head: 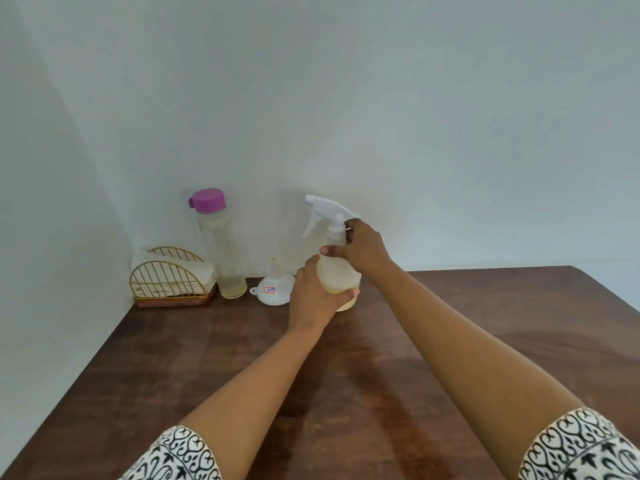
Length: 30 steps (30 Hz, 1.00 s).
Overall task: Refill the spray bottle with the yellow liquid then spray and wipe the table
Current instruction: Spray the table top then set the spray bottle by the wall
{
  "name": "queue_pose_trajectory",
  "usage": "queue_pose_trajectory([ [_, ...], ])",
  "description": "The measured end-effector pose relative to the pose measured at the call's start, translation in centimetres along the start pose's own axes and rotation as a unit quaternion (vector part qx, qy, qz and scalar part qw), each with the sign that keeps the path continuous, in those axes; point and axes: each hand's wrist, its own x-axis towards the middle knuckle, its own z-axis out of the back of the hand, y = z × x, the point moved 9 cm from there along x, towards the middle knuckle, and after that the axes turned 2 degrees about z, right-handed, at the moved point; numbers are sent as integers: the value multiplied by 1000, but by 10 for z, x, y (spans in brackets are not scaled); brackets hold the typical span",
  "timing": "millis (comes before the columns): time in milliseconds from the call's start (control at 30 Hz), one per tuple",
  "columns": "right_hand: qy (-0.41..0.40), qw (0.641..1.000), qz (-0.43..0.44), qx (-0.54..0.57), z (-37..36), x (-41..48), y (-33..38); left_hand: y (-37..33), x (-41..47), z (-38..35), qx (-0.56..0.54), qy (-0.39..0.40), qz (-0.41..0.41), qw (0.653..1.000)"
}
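Observation:
A translucent spray bottle (337, 271) with a white trigger head stands on the brown wooden table (311, 393), a little yellow liquid in its base. My left hand (313, 296) wraps around its lower body. My right hand (363, 247) grips the bottle's neck just under the trigger head. To the left stands a tall clear bottle (221, 251) with a purple cap, holding a shallow layer of pale yellow liquid. A white funnel (273, 289) lies mouth down between the two bottles.
A gold wire holder (169, 278) with white cloths or napkins sits in the back left corner against the walls. The table's left edge runs diagonally toward me; its right corner shows at the far right.

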Motion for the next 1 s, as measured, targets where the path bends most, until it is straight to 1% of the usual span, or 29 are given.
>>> queue_pose_trajectory([
  [133,14,999,29,-3,-3,8,-3,3,7,-4,11,-8,-6,1000],
  [300,8,998,55,-3,-2,15,-8,2,14,-14,6,1,-19,1000],
  [467,11,998,54,-20,-3,16,-8,3,11,-18,19,-9,-27,999],
  [533,-1,998,48,-35,-5,15,-8,3,13,-21,30,21,-14,999],
  [633,-9,996,41,-77,-9,13,-5,-1,8,-15,56,106,15,993],
  [700,-12,994,18,-104,-8,4,-12,4,-10,10,51,154,37,986],
  [733,-32,994,0,-109,-2,-3,-17,11,-20,32,53,157,42,985],
  [767,-70,991,-14,-112,6,-14,-22,21,-30,60,65,133,45,988],
  [800,-116,986,-9,-118,14,-27,-20,33,-36,97,82,89,43,992],
  [867,-187,971,47,-139,17,-53,-1,54,-41,174,116,-20,48,992],
  [900,-192,968,81,-141,8,-61,14,62,-38,210,131,-83,46,987],
  [933,-173,969,110,-135,-6,-64,30,70,-30,237,155,-127,39,979],
  [967,-133,974,137,-125,-30,-63,47,77,-18,257,187,-145,29,971],
  [1000,-79,976,163,-123,-57,-62,65,83,-3,268,231,-134,22,964],
])
